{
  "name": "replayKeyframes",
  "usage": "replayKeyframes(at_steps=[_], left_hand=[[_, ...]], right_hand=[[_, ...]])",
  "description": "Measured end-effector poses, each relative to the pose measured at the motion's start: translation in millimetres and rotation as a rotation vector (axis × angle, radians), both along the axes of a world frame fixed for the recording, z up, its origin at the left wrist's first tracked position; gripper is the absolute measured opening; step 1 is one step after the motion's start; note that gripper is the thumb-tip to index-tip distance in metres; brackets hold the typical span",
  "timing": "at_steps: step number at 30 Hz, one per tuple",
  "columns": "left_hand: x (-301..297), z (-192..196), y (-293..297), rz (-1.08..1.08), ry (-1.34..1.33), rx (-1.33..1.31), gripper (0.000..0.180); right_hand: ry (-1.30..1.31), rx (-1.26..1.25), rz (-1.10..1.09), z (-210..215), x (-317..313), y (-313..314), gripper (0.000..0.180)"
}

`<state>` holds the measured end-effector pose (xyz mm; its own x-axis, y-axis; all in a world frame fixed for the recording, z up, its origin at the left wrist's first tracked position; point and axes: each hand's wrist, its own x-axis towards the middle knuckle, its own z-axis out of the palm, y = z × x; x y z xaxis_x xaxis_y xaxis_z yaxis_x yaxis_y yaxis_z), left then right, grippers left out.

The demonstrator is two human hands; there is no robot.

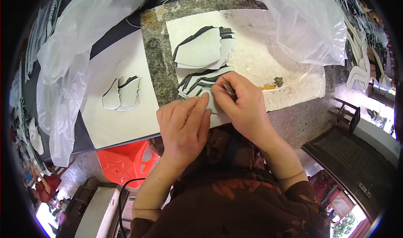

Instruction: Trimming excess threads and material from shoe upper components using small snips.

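Soft daylight fills the room and the scene is bright but even. The white plastic sheet [302, 23] is close to overexposed and loses its folds in glare. The hands give only weak, short shadows on the pale board [126, 124]. The centre is sharp, the fingers are a little blurred. Toward the rim the straight edges bend strongly, the details become small and soft, and a black ring closes the corners
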<state>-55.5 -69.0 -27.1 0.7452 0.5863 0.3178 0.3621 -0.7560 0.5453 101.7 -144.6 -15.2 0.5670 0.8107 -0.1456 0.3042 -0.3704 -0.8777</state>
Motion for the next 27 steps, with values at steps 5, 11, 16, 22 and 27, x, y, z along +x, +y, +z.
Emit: replayKeyframes(at_steps=[5, 11, 16, 22, 27], left_hand=[[1.4, -1.3, 2.0, -0.012, -0.016, 0.002, 0.035], [1.1, -3.7, 2.4, -0.018, -0.022, 0.007, 0.036], [2.3, -3.3, 1.9, -0.021, -0.017, 0.009, 0.036], [2.4, -3.5, 1.2, -0.017, 0.004, 0.004, 0.036], [3.7, 0.4, 1.7, -0.022, 0.033, 0.004, 0.036]], right_hand=[[-0.027, 0.013, -0.005, -1.5, -1.0, -0.3, 0.018], [-0.015, -0.002, -0.012, -0.7, -2.3, -0.2, 0.019], [-0.078, 0.048, -0.006, -4.6, -3.0, -1.5, 0.017], [-0.1, 0.074, -0.014, -6.9, -5.6, -1.4, 0.015], [-0.141, 0.12, -0.009, -9.5, -6.3, -2.2, 0.014]])
